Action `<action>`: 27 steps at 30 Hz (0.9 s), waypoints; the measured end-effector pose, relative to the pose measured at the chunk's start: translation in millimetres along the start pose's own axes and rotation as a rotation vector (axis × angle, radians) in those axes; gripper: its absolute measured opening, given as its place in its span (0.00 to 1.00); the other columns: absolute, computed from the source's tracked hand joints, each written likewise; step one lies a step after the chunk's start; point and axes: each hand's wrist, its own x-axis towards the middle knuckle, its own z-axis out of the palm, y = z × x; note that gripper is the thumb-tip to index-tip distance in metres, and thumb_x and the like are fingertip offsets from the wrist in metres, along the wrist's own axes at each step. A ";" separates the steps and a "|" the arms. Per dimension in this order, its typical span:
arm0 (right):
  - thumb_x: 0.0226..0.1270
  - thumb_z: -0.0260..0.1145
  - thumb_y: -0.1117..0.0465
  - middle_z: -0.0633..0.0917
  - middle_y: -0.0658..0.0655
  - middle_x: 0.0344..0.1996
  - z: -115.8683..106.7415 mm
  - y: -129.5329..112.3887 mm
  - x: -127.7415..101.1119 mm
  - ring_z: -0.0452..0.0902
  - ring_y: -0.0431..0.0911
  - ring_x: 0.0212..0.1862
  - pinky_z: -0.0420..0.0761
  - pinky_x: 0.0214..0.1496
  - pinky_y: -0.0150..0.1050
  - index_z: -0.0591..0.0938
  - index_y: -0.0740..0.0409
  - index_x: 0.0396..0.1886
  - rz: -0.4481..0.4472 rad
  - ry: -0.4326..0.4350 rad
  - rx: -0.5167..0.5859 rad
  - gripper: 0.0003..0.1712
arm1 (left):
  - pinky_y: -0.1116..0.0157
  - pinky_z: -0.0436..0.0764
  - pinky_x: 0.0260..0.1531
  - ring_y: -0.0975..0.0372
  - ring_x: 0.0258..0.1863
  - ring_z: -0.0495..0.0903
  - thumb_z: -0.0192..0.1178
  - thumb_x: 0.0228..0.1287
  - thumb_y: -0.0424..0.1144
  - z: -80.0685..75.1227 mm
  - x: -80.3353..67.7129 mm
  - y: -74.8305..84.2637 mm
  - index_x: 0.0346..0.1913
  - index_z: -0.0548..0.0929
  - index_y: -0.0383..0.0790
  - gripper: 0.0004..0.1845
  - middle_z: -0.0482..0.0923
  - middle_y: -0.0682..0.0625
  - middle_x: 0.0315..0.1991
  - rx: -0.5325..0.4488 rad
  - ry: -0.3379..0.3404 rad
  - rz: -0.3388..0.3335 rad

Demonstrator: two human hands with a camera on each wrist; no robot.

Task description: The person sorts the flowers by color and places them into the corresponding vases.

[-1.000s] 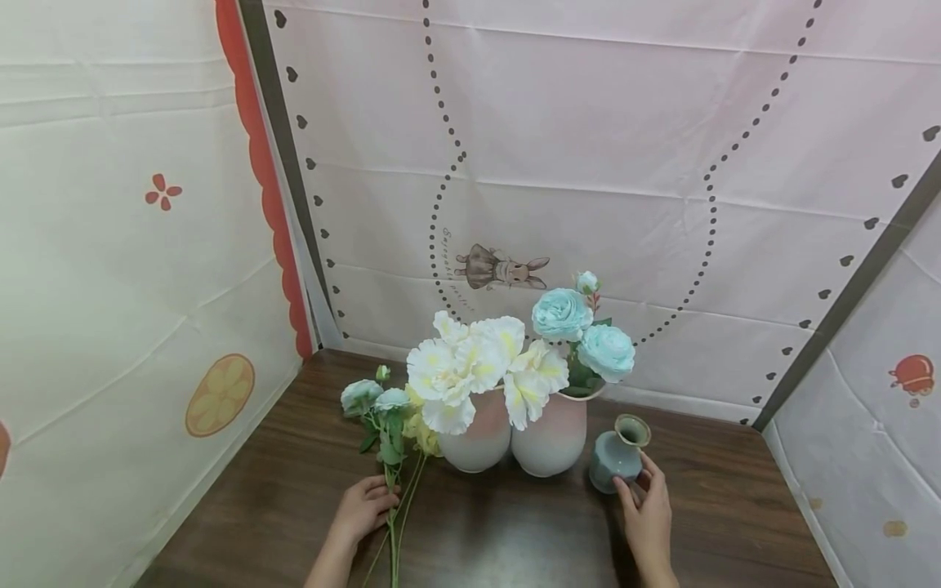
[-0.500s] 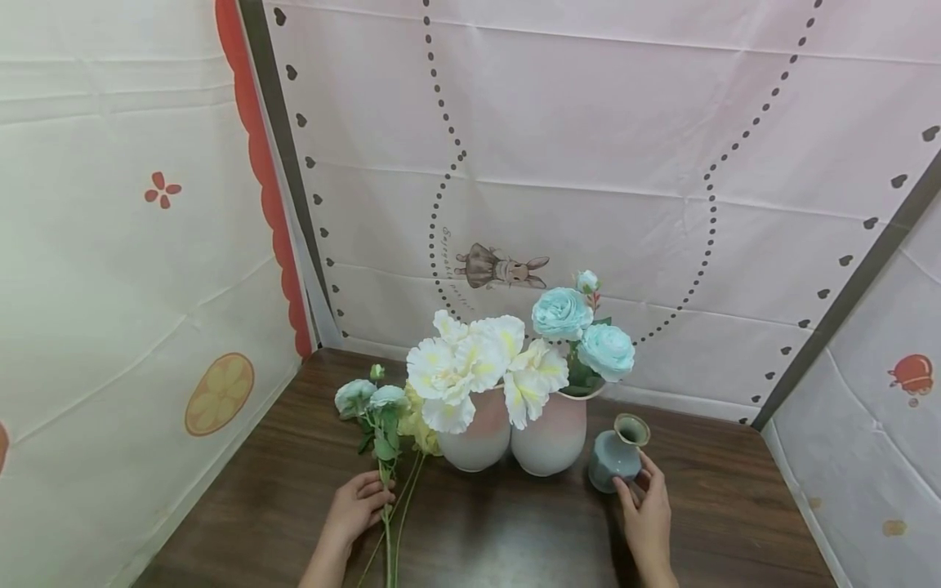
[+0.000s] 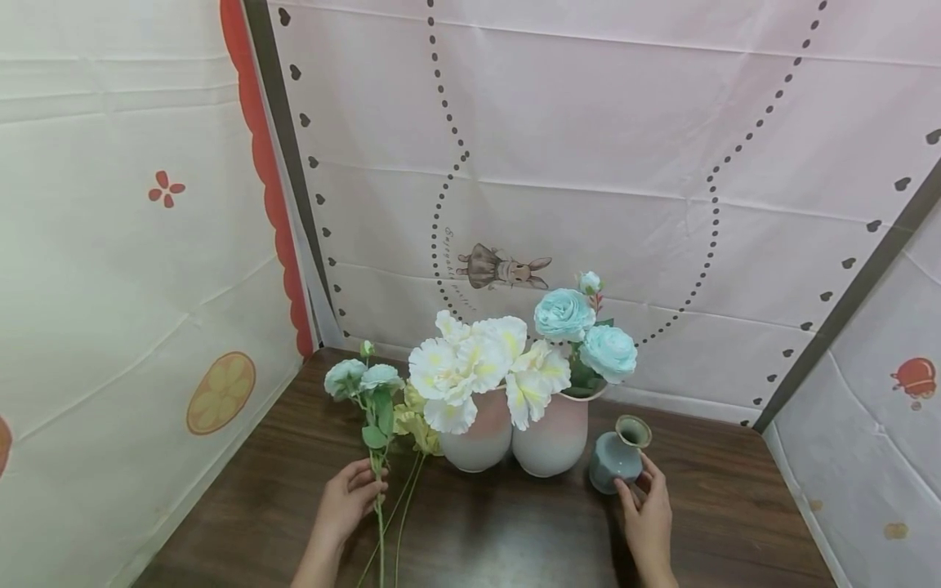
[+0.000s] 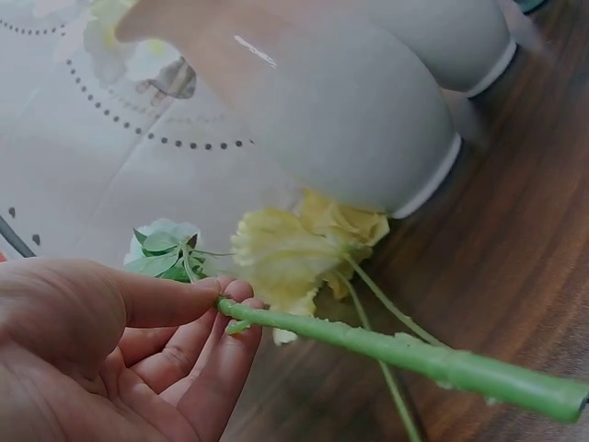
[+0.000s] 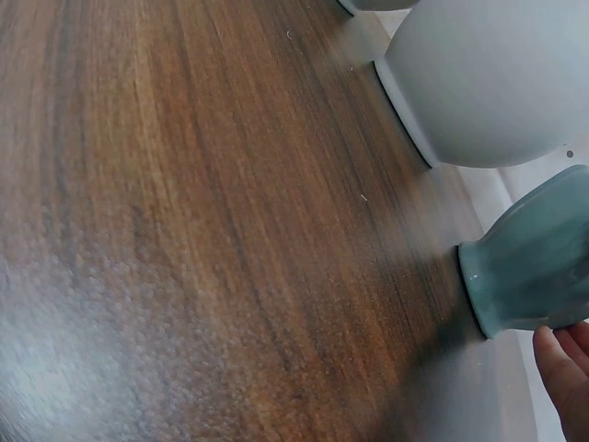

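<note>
Between thumb and fingers, my left hand [image 3: 347, 500] pinches the green stem [image 4: 396, 348] of an artificial flower with pale blue-green blooms [image 3: 381, 378]. The stem is raised in front of two thin stems of a yellow flower [image 3: 417, 426], which lies on the table beside the vases. At the right, my right hand [image 3: 648, 516] holds the lower right side of a small blue-grey vase [image 3: 613, 462], thumb in front and fingers at the side. That vase stands upright on the table with a bare mouth. Only a few fingertips [image 5: 560, 373] show in the right wrist view.
Two pink-and-white vases [image 3: 476, 441] stand side by side at the middle back. White-yellow flowers [image 3: 463, 367] fill the left one; light blue flowers [image 3: 607, 353] rise from the right one. Printed cloth walls [image 3: 588, 122] enclose the brown wooden table [image 3: 720, 498].
My left hand has moved slightly left and lifted the blue-green flower, parting it from the yellow flower. My right hand and the small vase stay in place.
</note>
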 end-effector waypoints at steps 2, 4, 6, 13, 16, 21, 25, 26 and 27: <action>0.70 0.65 0.68 0.75 0.74 0.56 -0.2 -0.2 -0.1 0.78 0.68 0.58 0.81 0.57 0.50 0.62 0.65 0.72 -0.003 0.000 0.001 0.35 | 0.70 0.86 0.38 0.65 0.36 0.84 0.55 0.66 0.21 -0.7 -1.8 5.0 0.65 0.68 0.21 0.24 0.85 0.39 0.48 0.011 0.008 0.014; 0.70 0.65 0.68 0.75 0.74 0.57 -0.4 -0.5 -0.1 0.78 0.68 0.58 0.81 0.57 0.50 0.62 0.65 0.72 -0.004 0.000 0.002 0.35 | 0.70 0.86 0.39 0.65 0.37 0.84 0.56 0.67 0.22 -1.2 -4.1 10.9 0.65 0.68 0.21 0.24 0.84 0.37 0.49 0.026 0.010 0.033; 0.69 0.65 0.68 0.75 0.74 0.57 -0.6 -0.6 -0.1 0.78 0.68 0.58 0.81 0.57 0.50 0.62 0.65 0.72 -0.005 0.001 0.004 0.35 | 0.70 0.86 0.39 0.65 0.38 0.85 0.56 0.67 0.23 -1.5 -7.2 17.5 0.65 0.69 0.23 0.24 0.83 0.36 0.52 0.047 0.016 0.046; 0.69 0.66 0.68 0.76 0.74 0.57 -0.9 -0.2 -1.4 0.77 0.68 0.59 0.81 0.56 0.50 0.63 0.65 0.72 -0.008 0.004 0.007 0.35 | 0.71 0.85 0.39 0.71 0.38 0.84 0.55 0.69 0.24 -3.1 -16.6 36.7 0.66 0.69 0.26 0.23 0.79 0.32 0.58 0.104 0.031 0.094; 0.68 0.66 0.68 0.76 0.74 0.57 -0.9 0.1 -1.8 0.77 0.68 0.59 0.81 0.56 0.50 0.63 0.66 0.71 -0.009 0.003 0.012 0.35 | 0.71 0.86 0.41 0.72 0.39 0.84 0.54 0.69 0.24 -3.6 -18.9 41.9 0.67 0.68 0.27 0.24 0.78 0.31 0.59 0.102 0.032 0.110; 0.68 0.66 0.69 0.76 0.74 0.57 -0.4 0.0 -1.5 0.77 0.68 0.59 0.81 0.56 0.50 0.63 0.65 0.71 -0.005 0.001 0.020 0.35 | 0.71 0.86 0.44 0.73 0.40 0.84 0.54 0.70 0.24 -3.0 -23.5 50.0 0.67 0.69 0.29 0.24 0.76 0.32 0.61 0.087 0.041 0.145; 0.68 0.66 0.69 0.76 0.74 0.56 -0.4 -0.4 -1.0 0.77 0.68 0.59 0.81 0.56 0.49 0.63 0.66 0.71 -0.006 0.007 0.026 0.35 | 0.72 0.85 0.45 0.74 0.40 0.83 0.54 0.70 0.24 -0.1 -27.2 56.9 0.67 0.70 0.32 0.23 0.76 0.33 0.61 0.076 0.059 0.175; 0.68 0.66 0.69 0.76 0.74 0.56 -0.6 -0.5 -0.9 0.77 0.68 0.59 0.81 0.56 0.49 0.63 0.66 0.71 -0.008 0.008 0.025 0.35 | 0.72 0.85 0.45 0.74 0.40 0.83 0.54 0.70 0.24 0.7 -28.1 58.4 0.67 0.70 0.32 0.23 0.76 0.34 0.61 0.072 0.066 0.183; 0.68 0.66 0.69 0.76 0.74 0.56 -0.5 -0.7 -0.7 0.77 0.68 0.59 0.81 0.56 0.48 0.63 0.66 0.71 -0.009 0.009 0.026 0.35 | 0.73 0.85 0.45 0.74 0.40 0.83 0.54 0.70 0.24 1.7 -29.2 60.1 0.66 0.70 0.33 0.23 0.77 0.35 0.61 0.070 0.073 0.193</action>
